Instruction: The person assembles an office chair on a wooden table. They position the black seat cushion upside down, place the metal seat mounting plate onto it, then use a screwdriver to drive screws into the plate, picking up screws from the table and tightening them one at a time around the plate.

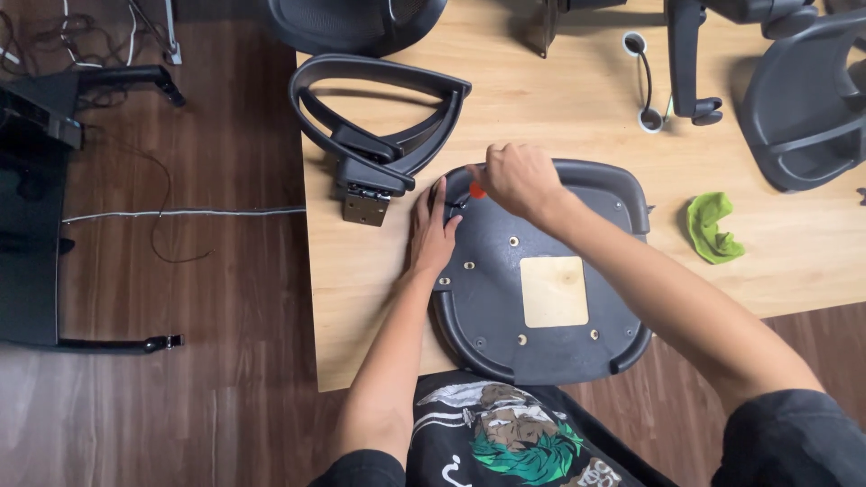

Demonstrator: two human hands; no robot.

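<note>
A black plastic chair seat base (541,334) lies upside down on the wooden table (559,99), with a square wooden plate (554,291) in its middle. My left hand (435,234) presses flat on its left rim. My right hand (518,179) is closed on a small tool with an orange-red handle (477,190) at the seat's upper left corner. A black chair armrest with a metal bracket (374,144) lies just left of the seat base.
A green cloth (712,226) lies to the right. Black chair parts (803,99) and a backrest (356,22) sit at the table's far side. A dark frame (36,207) and cables (180,214) are on the wood floor to the left.
</note>
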